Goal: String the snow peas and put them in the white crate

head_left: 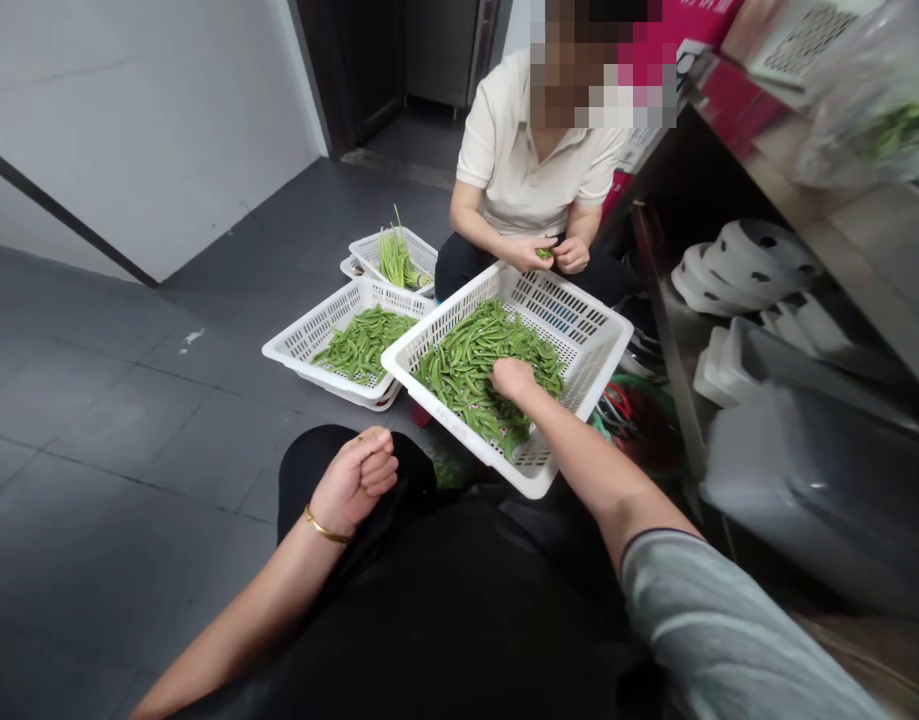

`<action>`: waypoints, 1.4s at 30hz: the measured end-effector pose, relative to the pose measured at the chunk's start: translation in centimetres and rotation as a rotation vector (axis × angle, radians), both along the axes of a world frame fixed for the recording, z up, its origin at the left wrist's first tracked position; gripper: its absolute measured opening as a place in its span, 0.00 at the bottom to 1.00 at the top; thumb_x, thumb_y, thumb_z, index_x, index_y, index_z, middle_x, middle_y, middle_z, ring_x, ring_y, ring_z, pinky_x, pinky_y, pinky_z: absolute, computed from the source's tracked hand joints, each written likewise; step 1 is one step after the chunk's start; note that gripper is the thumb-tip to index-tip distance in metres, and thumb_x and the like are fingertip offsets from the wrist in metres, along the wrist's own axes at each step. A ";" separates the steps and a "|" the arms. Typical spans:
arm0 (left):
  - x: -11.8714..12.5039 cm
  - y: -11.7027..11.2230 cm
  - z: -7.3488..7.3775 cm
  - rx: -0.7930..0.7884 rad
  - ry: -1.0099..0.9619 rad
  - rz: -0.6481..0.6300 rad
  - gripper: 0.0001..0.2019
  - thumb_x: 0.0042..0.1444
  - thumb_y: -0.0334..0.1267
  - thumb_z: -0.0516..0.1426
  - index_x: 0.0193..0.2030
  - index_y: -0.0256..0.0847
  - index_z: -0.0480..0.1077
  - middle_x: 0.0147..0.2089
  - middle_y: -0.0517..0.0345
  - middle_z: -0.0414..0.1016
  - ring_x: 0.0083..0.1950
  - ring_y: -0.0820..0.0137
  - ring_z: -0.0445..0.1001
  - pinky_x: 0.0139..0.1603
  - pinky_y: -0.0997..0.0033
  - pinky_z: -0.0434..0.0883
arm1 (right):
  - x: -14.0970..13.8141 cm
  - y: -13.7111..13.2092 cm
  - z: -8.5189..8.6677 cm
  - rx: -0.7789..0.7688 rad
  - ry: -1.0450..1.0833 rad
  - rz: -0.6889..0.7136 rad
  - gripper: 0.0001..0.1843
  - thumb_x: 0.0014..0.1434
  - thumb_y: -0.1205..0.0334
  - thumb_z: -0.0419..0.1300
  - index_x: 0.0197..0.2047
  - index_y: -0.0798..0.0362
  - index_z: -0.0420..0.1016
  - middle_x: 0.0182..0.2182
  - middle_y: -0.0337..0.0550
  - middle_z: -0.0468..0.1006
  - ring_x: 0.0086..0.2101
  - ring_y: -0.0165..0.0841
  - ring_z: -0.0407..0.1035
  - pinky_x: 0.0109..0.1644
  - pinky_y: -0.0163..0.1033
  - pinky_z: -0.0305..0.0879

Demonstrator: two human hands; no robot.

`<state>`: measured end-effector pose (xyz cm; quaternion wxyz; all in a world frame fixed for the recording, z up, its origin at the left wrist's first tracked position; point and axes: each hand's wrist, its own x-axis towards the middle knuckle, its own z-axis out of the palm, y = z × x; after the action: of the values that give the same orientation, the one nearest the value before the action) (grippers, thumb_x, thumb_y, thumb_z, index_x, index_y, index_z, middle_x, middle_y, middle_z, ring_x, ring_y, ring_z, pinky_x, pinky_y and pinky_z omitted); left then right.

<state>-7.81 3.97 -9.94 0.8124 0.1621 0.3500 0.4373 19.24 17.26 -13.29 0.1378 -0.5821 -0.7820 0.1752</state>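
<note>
My right hand reaches into a big white basket full of green pea pods, fingers curled down into the pile. What they grip is hidden. My left hand, with a gold bangle on the wrist, rests on my knee in a loose fist; nothing shows in it. Across the basket a seated person's hands hold a pod.
A second white basket of pods sits to the left on the grey floor. Behind it a smaller basket holds green stalks. A steel shelf with white containers stands on the right. Red and green items lie under the big basket's right side.
</note>
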 end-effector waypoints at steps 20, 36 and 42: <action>2.8 -2.0 -1.1 0.091 0.310 -0.203 0.16 0.41 0.40 0.67 0.33 0.31 0.73 0.15 0.70 0.54 0.14 0.87 0.44 0.15 0.81 0.39 | -5.5 -15.9 6.0 0.035 -0.111 0.599 0.12 0.63 0.65 0.51 0.31 0.57 0.73 0.28 0.45 0.74 0.28 0.31 0.68 0.32 0.34 0.59; 0.0 -3.1 0.4 0.176 0.216 -0.530 0.14 0.46 0.40 0.63 0.37 0.31 0.77 0.21 0.57 0.66 0.17 0.84 0.50 0.16 0.79 0.41 | -2.8 -14.2 6.8 -0.058 0.334 0.254 0.18 0.61 0.53 0.55 0.49 0.55 0.71 0.36 0.47 0.75 0.29 0.31 0.70 0.34 0.37 0.66; 0.2 -3.0 0.9 0.326 0.412 -0.630 0.11 0.51 0.41 0.58 0.33 0.34 0.74 0.20 0.60 0.63 0.17 0.81 0.49 0.17 0.78 0.45 | -6.3 -15.6 6.5 0.136 -0.100 0.670 0.10 0.62 0.64 0.50 0.36 0.55 0.72 0.29 0.45 0.72 0.29 0.32 0.66 0.32 0.36 0.58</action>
<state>-7.63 0.99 -9.09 0.7833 0.4720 0.3646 0.1753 12.96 1.67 -6.75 0.0725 -0.2902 -0.9454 0.1294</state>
